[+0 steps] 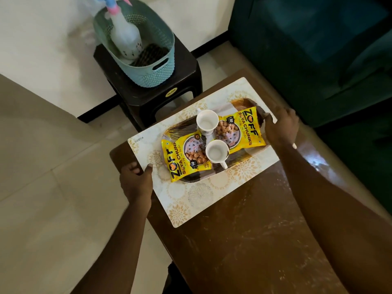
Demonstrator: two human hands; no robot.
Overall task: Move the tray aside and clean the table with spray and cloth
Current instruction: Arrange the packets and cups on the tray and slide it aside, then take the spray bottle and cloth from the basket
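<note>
The tray [239, 102] is gripped by the right hand [281, 129], the placemat [199, 196] under it pinched by the left hand [135, 181]; lifted unevenly, the mugs [207, 122] (both upright) could be toppled.

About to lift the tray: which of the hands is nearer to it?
Right. The right hand grips the tray's right end. The left hand is off the tray and pinches the left edge of the placemat, thumb on top.

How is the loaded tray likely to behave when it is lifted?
The tray looks rigid, so it probably stays flat. The two white cups stand loose on it and may slide or tip if it tilts. The soya chunks packets look light.
</note>
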